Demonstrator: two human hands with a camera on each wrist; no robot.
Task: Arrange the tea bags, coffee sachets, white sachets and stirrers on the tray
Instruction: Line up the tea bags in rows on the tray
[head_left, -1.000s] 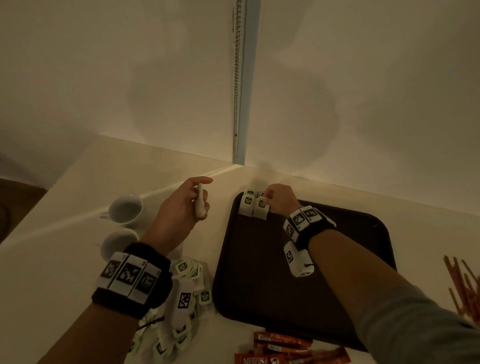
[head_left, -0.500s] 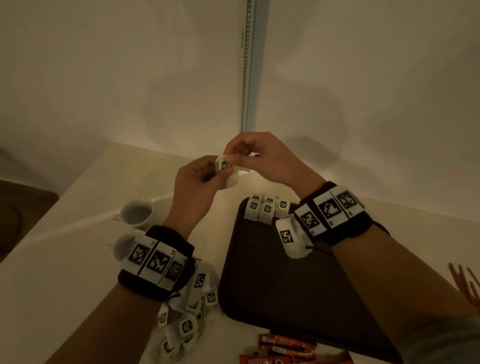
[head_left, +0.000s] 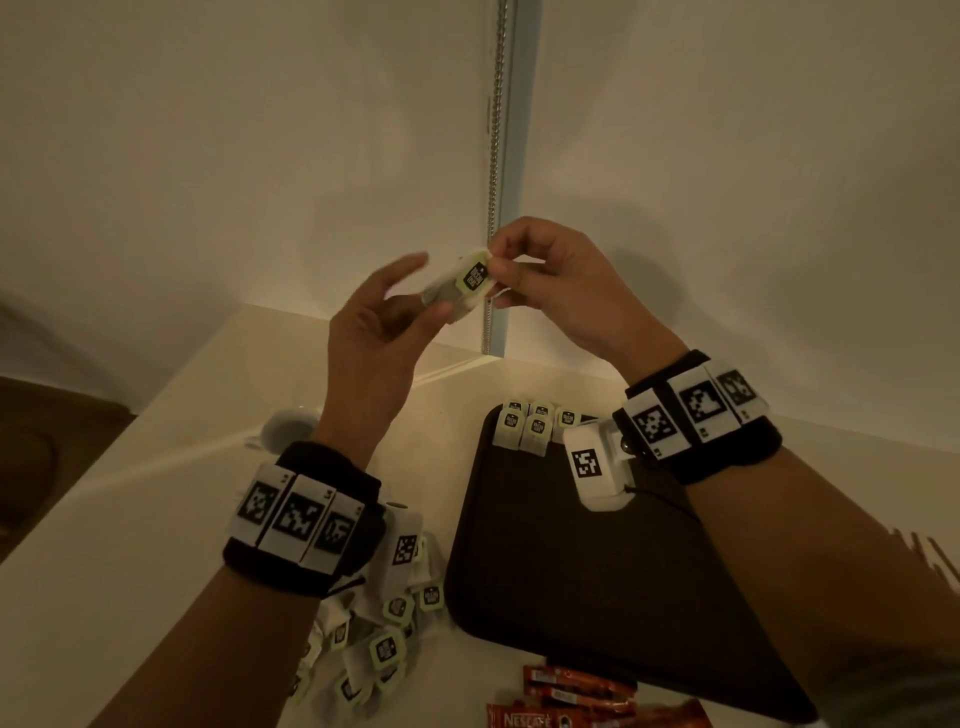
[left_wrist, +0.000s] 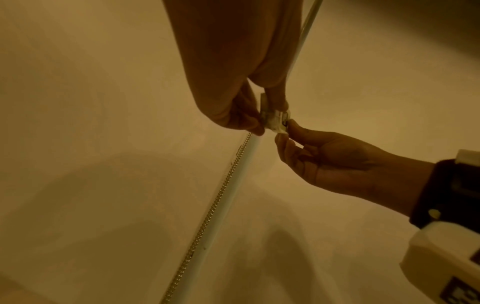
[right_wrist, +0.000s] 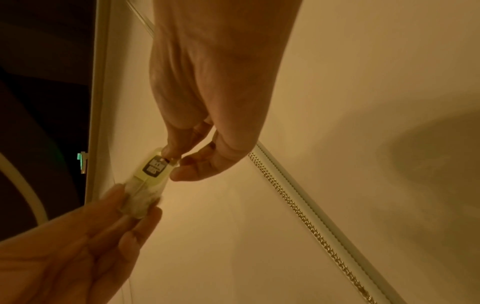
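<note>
Five small green-tagged white paper tea bags are sitting on the dark brown plastic tray; one more is hanging between two hands.

Dark brown tray — pale-green, black-labelled tea bag — red coffee sachets

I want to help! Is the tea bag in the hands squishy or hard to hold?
Probably soft and floppy: the tea bag looks like a thin pouch, with the right hand pinching its tag end and the left hand its body. Likely very light, since fingertips alone carry it. Possibly easy to tear.

coffee sachets cut by bottom edge, left hand fingertips blurred
</note>
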